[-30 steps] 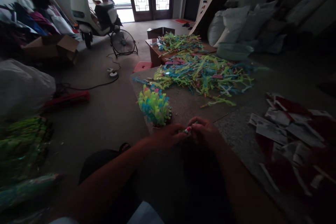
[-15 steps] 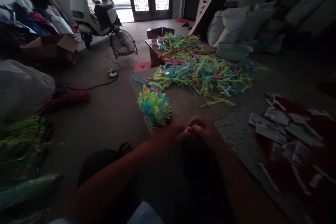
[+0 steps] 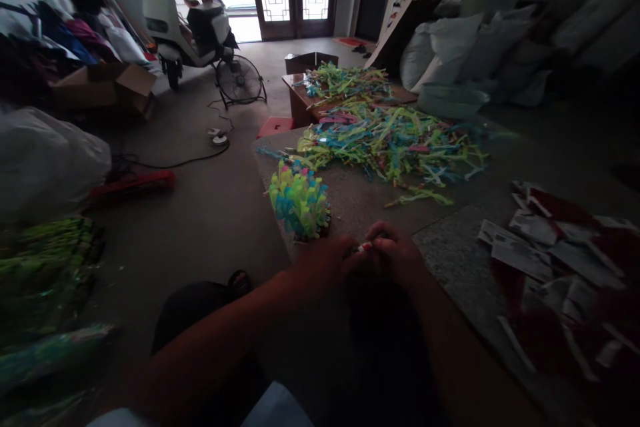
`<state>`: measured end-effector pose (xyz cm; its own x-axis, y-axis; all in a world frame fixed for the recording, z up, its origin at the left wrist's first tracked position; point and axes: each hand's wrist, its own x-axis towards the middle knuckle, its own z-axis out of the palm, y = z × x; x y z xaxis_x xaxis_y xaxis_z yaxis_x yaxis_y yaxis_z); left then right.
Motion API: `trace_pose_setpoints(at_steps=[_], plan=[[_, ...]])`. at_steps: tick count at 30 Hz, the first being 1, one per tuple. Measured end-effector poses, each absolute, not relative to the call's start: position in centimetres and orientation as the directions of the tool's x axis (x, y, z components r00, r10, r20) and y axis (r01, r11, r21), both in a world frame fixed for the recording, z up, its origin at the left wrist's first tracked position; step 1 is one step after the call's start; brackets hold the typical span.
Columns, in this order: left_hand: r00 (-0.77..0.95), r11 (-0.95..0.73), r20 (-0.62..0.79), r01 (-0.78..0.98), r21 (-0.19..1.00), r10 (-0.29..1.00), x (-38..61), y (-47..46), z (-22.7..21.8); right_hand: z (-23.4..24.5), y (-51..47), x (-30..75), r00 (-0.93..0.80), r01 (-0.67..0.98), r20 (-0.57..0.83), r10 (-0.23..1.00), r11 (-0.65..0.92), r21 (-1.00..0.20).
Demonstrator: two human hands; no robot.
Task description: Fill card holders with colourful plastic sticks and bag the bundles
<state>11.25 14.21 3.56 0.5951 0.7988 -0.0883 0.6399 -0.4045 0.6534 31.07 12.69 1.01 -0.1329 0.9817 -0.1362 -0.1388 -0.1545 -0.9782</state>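
Close together at the near edge of the table (image 3: 360, 203), both hands are closed around a small red-and-white piece (image 3: 365, 247). My left hand (image 3: 330, 257) grips it from the left, and its fingertips are dark and partly hidden. From the other side my right hand (image 3: 395, 250) pinches it between thumb and fingers. What the piece is cannot be made out. Just beyond my left hand stands a tight upright bunch of yellow-green and blue strips (image 3: 300, 201). A loose heap of similar strips (image 3: 395, 140) spreads over the table's far part.
Red-and-white packets (image 3: 545, 253) lie at the right. A brown table (image 3: 300, 103) carries more strips behind. At the left are a floor fan (image 3: 240, 79), a scooter (image 3: 175, 33), a cardboard box (image 3: 107, 90) and a cable (image 3: 185, 161). White sacks (image 3: 445, 47) stand back right.
The whole view has shifted slightly to the right. Both hands keep their grip on the small red-and-white piece, which seems slightly turned between the fingers.
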Motion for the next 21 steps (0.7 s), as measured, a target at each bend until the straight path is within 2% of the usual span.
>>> trace_pose_setpoints(at_steps=[5,10,21], plan=[[0.611,-0.402,-0.104,0.628,0.666,0.784,11.19,14.19,4.02,1.08,12.68,31.07,-0.138,-0.055,-0.113,0.984,-0.121,-0.991],[0.621,-0.430,-0.118,0.656,0.620,0.775,11.20,14.04,4.28,1.07,12.61,31.18,-0.146,0.000,-0.051,0.988,-0.052,-0.999],[0.637,-0.478,-0.049,0.625,0.618,0.770,11.32,13.78,3.46,0.86,12.70,31.25,-0.212,0.049,-0.078,0.974,-0.069,-0.996]])
